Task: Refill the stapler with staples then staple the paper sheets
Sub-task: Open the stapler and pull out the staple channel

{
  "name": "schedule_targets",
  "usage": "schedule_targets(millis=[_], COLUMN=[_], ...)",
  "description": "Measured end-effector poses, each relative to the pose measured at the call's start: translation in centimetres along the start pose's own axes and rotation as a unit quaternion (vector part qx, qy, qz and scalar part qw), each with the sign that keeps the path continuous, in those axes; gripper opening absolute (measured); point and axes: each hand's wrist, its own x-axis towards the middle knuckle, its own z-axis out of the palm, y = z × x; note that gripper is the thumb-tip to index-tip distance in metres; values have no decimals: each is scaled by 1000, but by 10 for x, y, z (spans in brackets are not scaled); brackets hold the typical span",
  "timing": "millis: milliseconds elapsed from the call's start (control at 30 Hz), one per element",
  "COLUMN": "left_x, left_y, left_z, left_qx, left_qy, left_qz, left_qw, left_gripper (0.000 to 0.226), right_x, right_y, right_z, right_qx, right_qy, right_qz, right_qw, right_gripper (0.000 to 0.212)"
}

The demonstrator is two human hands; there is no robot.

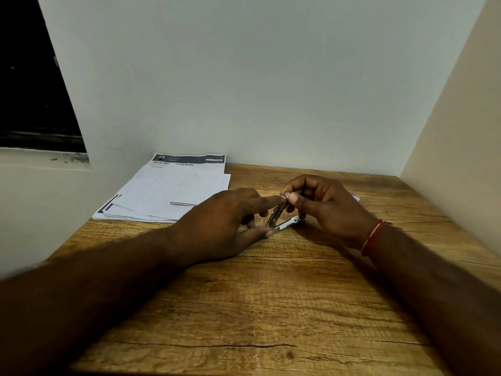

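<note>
A small silver stapler [282, 218] stands hinged wide, its base on the wooden table [271, 308] and its top arm raised. My left hand [225, 221] steadies it, thumb at the base's hinge end and index finger on the raised arm. My right hand [325, 207] pinches the tip of the raised arm between thumb and fingers. A strip of staples [183, 204] lies on the stack of paper sheets [168, 191] at the table's back left.
Pale walls close the table in at the back and on the right. A dark window with a ledge [40, 156] is at the far left. A small white object [355, 197] peeks out behind my right hand. A red thread circles my right wrist.
</note>
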Motion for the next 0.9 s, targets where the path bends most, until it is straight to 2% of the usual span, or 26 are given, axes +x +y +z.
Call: schedule_targets(millis=[400, 467, 700, 900], left_x=[1, 1, 2, 3], left_y=[-4, -3, 1, 0], left_z=[2, 1, 1, 0], left_qx=[2, 3, -5, -6], left_qy=[6, 12, 26, 34], left_qz=[-4, 3, 8, 10], left_qw=[1000, 1000, 1000, 999], left_gripper=[57, 53, 29, 24], right_x=[2, 2, 2, 4], right_y=[5, 5, 7, 10], right_z=[2, 3, 2, 3], right_qx=[7, 9, -1, 3], right_qy=[-5, -4, -1, -3], right_qz=[-7, -10, -2, -3], right_qw=[1000, 1000, 1000, 1000], right_gripper=[10, 17, 11, 10])
